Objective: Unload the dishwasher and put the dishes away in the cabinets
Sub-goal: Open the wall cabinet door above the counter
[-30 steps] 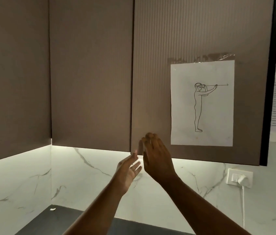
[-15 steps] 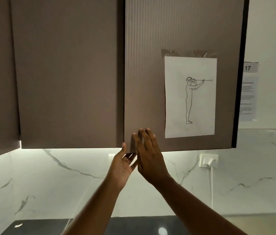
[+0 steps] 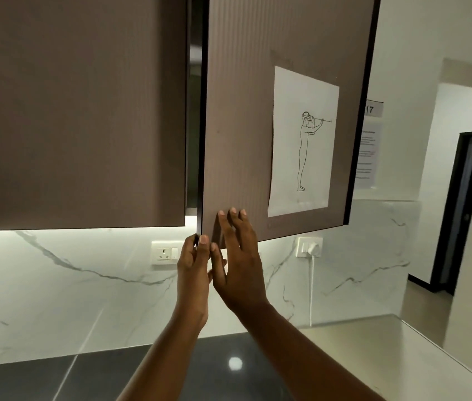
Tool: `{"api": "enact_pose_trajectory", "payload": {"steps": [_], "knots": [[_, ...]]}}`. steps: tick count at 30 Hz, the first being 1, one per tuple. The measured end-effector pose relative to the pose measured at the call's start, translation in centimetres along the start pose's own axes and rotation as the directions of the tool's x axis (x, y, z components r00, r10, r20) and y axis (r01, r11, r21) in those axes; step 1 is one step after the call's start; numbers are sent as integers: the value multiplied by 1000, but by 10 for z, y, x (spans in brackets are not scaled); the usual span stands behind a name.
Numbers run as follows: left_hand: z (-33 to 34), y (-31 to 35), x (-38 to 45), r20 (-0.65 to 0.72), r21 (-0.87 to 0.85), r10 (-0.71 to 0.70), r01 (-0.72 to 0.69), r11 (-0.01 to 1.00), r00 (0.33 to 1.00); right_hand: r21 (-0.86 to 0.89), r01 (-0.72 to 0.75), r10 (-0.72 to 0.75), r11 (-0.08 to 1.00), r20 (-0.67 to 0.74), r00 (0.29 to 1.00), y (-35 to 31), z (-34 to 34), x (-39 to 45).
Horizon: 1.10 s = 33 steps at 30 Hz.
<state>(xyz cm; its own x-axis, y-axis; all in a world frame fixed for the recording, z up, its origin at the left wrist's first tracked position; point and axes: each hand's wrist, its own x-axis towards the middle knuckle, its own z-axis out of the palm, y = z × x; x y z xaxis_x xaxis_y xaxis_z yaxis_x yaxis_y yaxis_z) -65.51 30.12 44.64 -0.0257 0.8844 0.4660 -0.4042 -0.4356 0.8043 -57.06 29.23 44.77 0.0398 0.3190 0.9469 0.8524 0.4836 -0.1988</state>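
A strip under the cabinets (image 3: 78,111) is washing the marble backsplash (image 3: 84,285) in bright white, while the door fronts are sitting dim. A round glare spot is gleaming on the dark countertop (image 3: 234,363). Straight lines are bowing at the edges, and the doorway (image 3: 460,209) is blurring slightly.
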Motion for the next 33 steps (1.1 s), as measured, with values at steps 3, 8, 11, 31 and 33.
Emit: {"api": "enact_pose_trajectory", "payload": {"steps": [3,8,11,31,33], "knots": [[6,5,-17,-7,39,19,-19,999,1000,-18,26,-26,1000,-27,999,1,-15,-7],[26,14,-49,-26,79,77,-75,994,997,-11,42,-42,999,-13,999,3,-46,-28],[42,17,-70,-37,89,96,-93,992,995,41,46,-47,998,24,999,7,-70,-40],[228,12,-235,-242,-123,12,-43,992,970,390,-261,292,883,-21,956,15,-301,-32],[248,11,-246,-245,-127,28,-61,990,969,412,-278,301,868,10,954,26,-321,-34]]}}
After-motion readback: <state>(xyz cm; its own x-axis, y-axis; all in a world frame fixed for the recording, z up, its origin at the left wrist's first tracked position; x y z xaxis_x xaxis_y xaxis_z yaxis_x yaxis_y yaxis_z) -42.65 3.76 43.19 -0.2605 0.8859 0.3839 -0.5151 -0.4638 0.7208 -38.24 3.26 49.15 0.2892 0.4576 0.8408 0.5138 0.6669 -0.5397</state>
